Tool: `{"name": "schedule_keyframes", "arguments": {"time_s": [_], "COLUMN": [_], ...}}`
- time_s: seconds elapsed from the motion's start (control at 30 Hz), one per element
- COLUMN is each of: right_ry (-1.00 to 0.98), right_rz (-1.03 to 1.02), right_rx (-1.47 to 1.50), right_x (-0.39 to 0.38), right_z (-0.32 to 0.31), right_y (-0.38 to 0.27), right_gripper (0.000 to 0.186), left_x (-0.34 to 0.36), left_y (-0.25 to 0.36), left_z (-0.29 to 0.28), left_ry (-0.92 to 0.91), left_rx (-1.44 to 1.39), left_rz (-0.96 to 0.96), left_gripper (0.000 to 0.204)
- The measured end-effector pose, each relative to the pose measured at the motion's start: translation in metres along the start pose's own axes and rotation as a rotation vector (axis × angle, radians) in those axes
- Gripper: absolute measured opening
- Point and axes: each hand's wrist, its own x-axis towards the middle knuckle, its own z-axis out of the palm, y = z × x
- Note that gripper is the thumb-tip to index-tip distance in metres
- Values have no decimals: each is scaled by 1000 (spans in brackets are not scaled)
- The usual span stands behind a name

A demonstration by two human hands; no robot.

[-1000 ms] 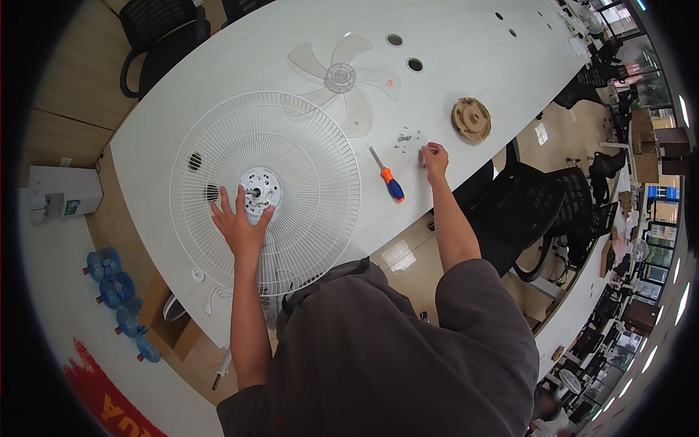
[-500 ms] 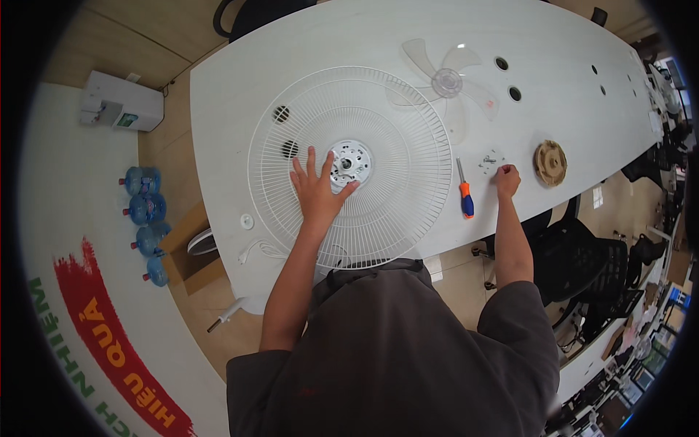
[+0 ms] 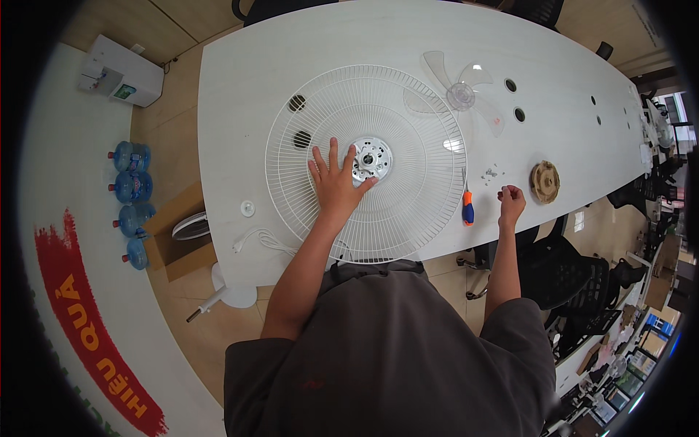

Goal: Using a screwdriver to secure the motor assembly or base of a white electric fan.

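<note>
My left hand (image 3: 338, 191) lies with fingers spread on a white wire fan guard (image 3: 426, 211), its fingertips beside the white metal plate (image 3: 383, 162) at the centre. A shaft sticks up through that plate. To the right, my right hand (image 3: 512, 205) is raised with thumb and fingers pinched together; whatever they hold is too small to make out. Several small screws (image 3: 492, 173) lie on the table just beyond it. Left of that hand is a screwdriver (image 3: 467, 210) with an orange and blue handle, its shaft partly under the guard's edge.
A clear fan blade (image 3: 461, 96) lies beyond the guard, slightly overlapped by it. A brown round part (image 3: 545, 182) sits right of my right hand. At the left are a small white round piece (image 3: 247, 209), a white cord (image 3: 266, 237) and an open cardboard box (image 3: 175, 244).
My right hand has drawn back from the screws toward me, its pinched fingers now turned up. The left hand stays spread on the guard. The whole view has shifted slightly.
</note>
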Motion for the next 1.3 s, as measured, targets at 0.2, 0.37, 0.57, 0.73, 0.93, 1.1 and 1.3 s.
{"name": "schedule_keyframes", "arguments": {"time_s": [0.2,0.37,0.57,0.73,0.93,1.1,1.3], "right_ry": [-125,-334,-628,-861,-811,-749,-716], "right_rz": [-3,-139,-698,-537,-785,-817,-837], "right_rx": [142,122,-53,-185,-304,-451,-564], "right_x": [-45,-110,-191,-206,-202,-210,-214], "right_z": [17,52,116,180,215,214,211], "right_y": [-46,-118,-198,-201,-176,-183,-194], "right_gripper": [10,7,9,13,15,17,16], "left_x": [0,1,1,-2,-2,-3,-3], "left_y": [0,1,2,-1,1,1,3], "left_z": [3,5,-5,-13,-10,-9,-11], "left_ry": [-6,-16,-33,-38,-15,-8,-17], "left_rx": [-1,-5,-50,-104,-93,-88,-91], "left_rz": [7,-7,-4,15,2,3,-16], "left_gripper": [90,91,97,101,92,92,95]}}
